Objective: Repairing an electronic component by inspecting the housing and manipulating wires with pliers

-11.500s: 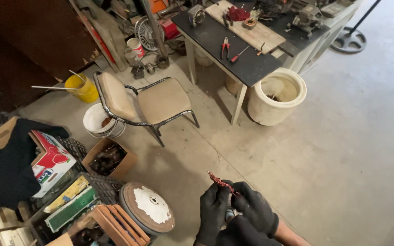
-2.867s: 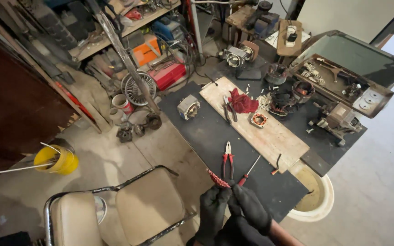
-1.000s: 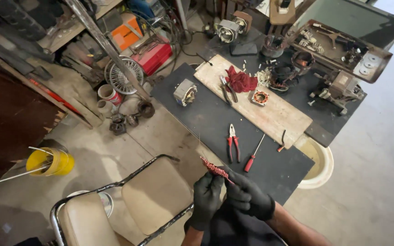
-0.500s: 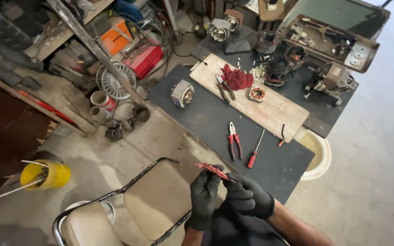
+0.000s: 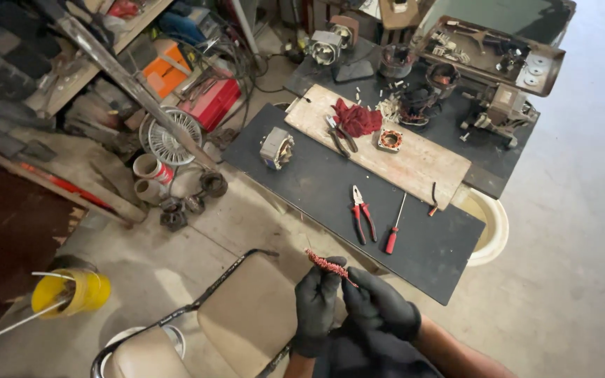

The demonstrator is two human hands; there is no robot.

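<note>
a red wire bundle (image 5: 327, 264) is pinched between the gloved left hand (image 5: 314, 308) and right hand (image 5: 379, 306), above the chair (image 5: 246, 322). it is best kept taut and gripped close. beyond, pliers (image 5: 362, 213) and a screwdriver (image 5: 394, 225) lie on the black table (image 5: 442, 259).

Soft daylight from the right brightens the floor (image 5: 582, 231), leaving the left shelves (image 5: 50, 63) dim; focus stays sharp.
</note>
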